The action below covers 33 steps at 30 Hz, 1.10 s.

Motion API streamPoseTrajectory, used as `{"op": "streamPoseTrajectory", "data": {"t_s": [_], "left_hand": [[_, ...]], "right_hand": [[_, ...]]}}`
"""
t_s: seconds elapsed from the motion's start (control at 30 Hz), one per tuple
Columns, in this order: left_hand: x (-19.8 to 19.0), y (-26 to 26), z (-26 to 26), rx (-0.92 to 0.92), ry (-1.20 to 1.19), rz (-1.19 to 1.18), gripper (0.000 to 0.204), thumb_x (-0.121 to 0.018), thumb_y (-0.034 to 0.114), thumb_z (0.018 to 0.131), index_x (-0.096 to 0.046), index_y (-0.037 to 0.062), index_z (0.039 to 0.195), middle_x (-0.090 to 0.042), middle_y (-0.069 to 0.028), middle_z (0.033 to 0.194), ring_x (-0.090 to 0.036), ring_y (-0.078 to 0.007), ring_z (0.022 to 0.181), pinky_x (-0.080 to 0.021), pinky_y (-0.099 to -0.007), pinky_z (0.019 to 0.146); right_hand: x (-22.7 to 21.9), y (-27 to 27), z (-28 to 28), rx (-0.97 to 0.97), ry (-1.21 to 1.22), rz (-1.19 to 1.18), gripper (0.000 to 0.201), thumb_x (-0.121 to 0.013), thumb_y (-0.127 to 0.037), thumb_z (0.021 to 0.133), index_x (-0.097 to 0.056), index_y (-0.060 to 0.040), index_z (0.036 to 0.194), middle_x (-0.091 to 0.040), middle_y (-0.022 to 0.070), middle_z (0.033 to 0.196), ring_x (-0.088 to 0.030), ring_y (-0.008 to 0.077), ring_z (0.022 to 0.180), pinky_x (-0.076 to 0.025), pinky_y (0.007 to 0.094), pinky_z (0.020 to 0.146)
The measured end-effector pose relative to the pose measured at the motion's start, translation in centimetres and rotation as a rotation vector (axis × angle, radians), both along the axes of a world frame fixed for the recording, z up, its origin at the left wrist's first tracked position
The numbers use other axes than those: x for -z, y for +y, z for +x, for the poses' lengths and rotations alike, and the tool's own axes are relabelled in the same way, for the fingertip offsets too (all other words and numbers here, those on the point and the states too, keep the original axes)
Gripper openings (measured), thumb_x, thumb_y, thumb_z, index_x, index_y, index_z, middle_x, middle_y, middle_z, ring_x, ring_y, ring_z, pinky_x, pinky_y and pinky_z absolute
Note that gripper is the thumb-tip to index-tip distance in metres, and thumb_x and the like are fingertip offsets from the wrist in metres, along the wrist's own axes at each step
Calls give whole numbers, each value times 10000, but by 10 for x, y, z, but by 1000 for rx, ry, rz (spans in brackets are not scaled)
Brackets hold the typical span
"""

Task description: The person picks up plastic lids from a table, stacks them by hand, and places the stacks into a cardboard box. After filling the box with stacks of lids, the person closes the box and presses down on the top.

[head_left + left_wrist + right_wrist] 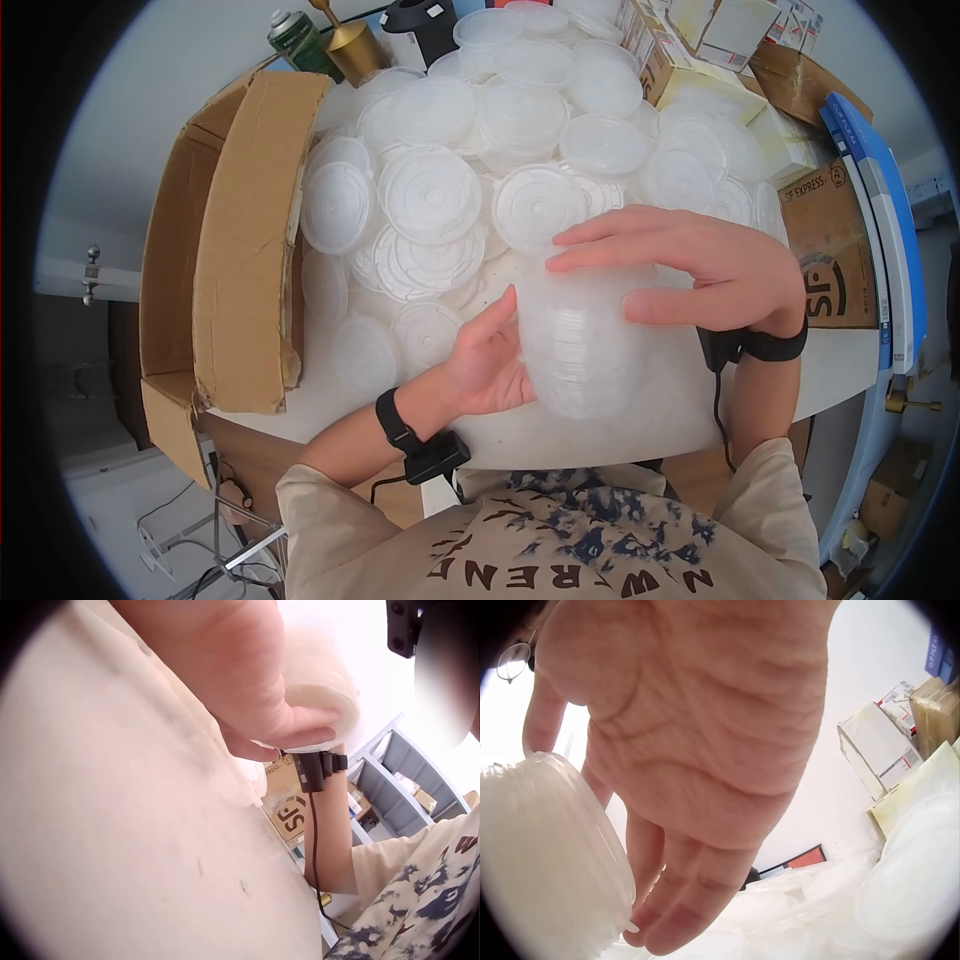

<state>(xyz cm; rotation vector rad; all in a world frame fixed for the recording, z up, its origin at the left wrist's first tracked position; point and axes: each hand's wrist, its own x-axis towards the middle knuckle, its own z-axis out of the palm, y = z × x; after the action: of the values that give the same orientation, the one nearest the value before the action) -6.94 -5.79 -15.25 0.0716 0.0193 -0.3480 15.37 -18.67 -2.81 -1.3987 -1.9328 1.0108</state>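
Note:
A stack of translucent round plastic lids (pixel 575 350) is held on its side above the front of the table. The left hand (pixel 490 362) supports its left side, and in the left wrist view that hand's fingers (pixel 311 727) curl around the end of the stack. Over the top and right side lies the right hand (pixel 700 265), its thumb on the near side and its other fingers extended across the far side. The right wrist view shows the stack (pixel 547 855) against the thumb and fingertips of the right hand (pixel 682 750).
Many loose lids (pixel 430 195) are heaped across the white table (pixel 520 440). An open cardboard box (pixel 250 240) stands at the left. At the right are a cardboard carton (pixel 825 240) and blue-white folders (pixel 880 220); a green can (pixel 300 45) stands at the back left.

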Motion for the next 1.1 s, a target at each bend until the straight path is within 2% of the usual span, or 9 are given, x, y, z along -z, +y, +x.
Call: {"op": "streamPoseTrajectory", "data": {"t_s": [0.13, 0.3, 0.37, 0.53, 0.6, 0.67, 1.1], "left_hand": [[4, -2, -1, -33, -49, -61, 774, -371, 593, 975, -189, 73, 1519, -315, -134, 1533, -383, -284, 1385, -383, -441, 1112], [12, -1, -4, -33, -95, 33, 767, -481, 530, 962, -212, 65, 1509, -346, -134, 1516, -389, -286, 1380, -365, -445, 1124], [11, -1, -4, -35, -99, 54, 778, -495, 532, 955, -212, 66, 1510, -350, -130, 1515, -388, -282, 1381, -364, -444, 1124], [9, -1, -5, -55, -127, 151, 816, -528, 555, 930, -211, 80, 1513, -358, -114, 1513, -380, -267, 1387, -360, -437, 1126], [1, -2, -4, -55, -55, 332, 849, -556, 575, 907, -210, 96, 1517, -357, -99, 1516, -373, -256, 1391, -357, -433, 1128], [-3, -2, -4, -57, -45, 342, 863, -564, 584, 898, -207, 103, 1519, -356, -94, 1516, -374, -251, 1390, -355, -430, 1130], [-10, -4, 0, -50, -35, 379, 930, -609, 601, 863, -173, 117, 1526, -342, -98, 1514, -363, -255, 1393, -362, -461, 1122]], "right_hand": [[-2, 1, -1, 20, 39, -42, 468, -562, -182, 925, -519, 24, 1343, -504, 216, 1375, -479, 342, 1266, -364, 393, 1060], [0, 0, -1, 29, 56, -73, 473, -563, -181, 927, -502, 50, 1335, -517, 206, 1350, -480, 336, 1261, -361, 393, 1063], [8, -1, -2, 64, 94, 103, 431, -576, -262, 956, -546, 12, 1287, -594, 160, 1216, -564, 289, 1123, -435, 357, 970], [10, 0, -2, 57, 80, 93, 437, -590, -251, 947, -537, 20, 1285, -582, 168, 1225, -555, 293, 1134, -434, 356, 970], [7, 0, -3, 61, 75, 87, 439, -594, -249, 945, -535, 24, 1284, -579, 170, 1227, -553, 295, 1136, -434, 357, 970], [0, 0, -2, 14, 31, -23, 512, -599, -139, 903, -469, 53, 1360, -478, 218, 1375, -455, 332, 1282, -355, 386, 1066], [3, 0, -1, -34, 17, 4, 502, -623, -148, 882, -511, 36, 1335, -504, 216, 1336, -504, 339, 1213, -398, 376, 1020]]}}
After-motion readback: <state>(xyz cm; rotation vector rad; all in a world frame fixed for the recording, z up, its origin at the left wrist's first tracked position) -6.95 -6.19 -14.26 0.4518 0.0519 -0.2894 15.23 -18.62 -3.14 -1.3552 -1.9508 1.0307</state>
